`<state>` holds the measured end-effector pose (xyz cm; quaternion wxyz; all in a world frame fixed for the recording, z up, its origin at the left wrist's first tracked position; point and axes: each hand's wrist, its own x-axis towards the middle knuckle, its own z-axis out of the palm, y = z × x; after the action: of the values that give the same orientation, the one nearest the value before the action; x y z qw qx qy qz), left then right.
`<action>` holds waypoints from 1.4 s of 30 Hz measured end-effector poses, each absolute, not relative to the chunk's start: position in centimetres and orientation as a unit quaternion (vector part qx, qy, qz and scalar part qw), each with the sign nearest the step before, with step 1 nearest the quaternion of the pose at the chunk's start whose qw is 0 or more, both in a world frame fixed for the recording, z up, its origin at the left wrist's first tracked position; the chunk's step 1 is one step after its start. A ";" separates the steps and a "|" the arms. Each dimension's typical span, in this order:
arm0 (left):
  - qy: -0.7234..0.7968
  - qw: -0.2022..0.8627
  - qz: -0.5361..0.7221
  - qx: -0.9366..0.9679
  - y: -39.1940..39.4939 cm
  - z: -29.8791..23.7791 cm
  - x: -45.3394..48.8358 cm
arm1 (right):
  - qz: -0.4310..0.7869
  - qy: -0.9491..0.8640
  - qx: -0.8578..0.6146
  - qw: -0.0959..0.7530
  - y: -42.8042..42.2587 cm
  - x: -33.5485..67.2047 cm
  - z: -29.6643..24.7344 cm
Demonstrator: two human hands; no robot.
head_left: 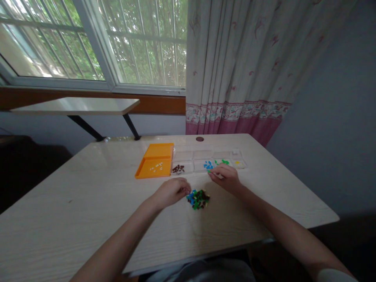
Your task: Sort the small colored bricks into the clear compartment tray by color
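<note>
A small heap of mixed blue, green, yellow and brown beads (198, 198) lies on the pale wooden table (88, 211). My left hand (172, 191) rests just left of the heap with its fingers curled at the heap's edge. My right hand (225, 176) is pinched on a thin pale tool, its tip at the front edge of a clear compartment box (205, 156). That box holds brown pieces (178, 169), blue pieces (208, 165), green pieces (221, 161) and yellow pieces (237, 162) in separate cells.
An orange lid (155, 159) with a few white bits in it lies left of the clear box. A round cable hole (199, 138) sits near the table's far edge. Behind are a window, a small shelf (76, 105) and a curtain (241, 66).
</note>
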<state>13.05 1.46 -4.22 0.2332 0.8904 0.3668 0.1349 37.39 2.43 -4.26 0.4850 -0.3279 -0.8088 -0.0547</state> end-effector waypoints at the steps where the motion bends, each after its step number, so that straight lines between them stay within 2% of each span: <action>1: 0.365 0.230 0.132 0.892 1.4 -4.2 13.1 | -0.057 -0.809 -0.327 0.486 2.4 37.4 -4.3; 8: 0.360 0.195 0.118 0.904 1.6 -4.5 13.0 | -0.086 -0.819 -0.333 0.459 2.9 37.8 -4.2; 15: 0.380 0.161 0.115 0.903 1.7 -4.3 12.6 | -0.085 -0.825 -0.473 0.298 6.0 43.8 -3.5; 21: 0.376 0.156 0.117 0.906 1.7 -4.1 12.3 | -0.068 -0.802 -0.558 0.202 7.6 47.3 -4.3; 28: 0.359 0.144 0.119 0.914 1.8 -4.5 12.2 | -0.034 -0.806 -0.551 0.214 7.3 45.9 -4.2; 36: 0.360 0.106 0.103 0.921 1.5 -4.2 12.5 | 0.003 -0.872 -0.424 0.245 4.1 39.6 -4.8; 42: 0.391 0.138 0.167 0.895 1.2 -4.0 13.4 | 0.039 -0.894 -0.360 0.264 1.8 36.3 -5.5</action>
<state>13.37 1.17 -4.02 0.1378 0.8946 0.3911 0.1666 36.28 1.83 -5.55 0.2637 -0.3599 -0.8941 0.0387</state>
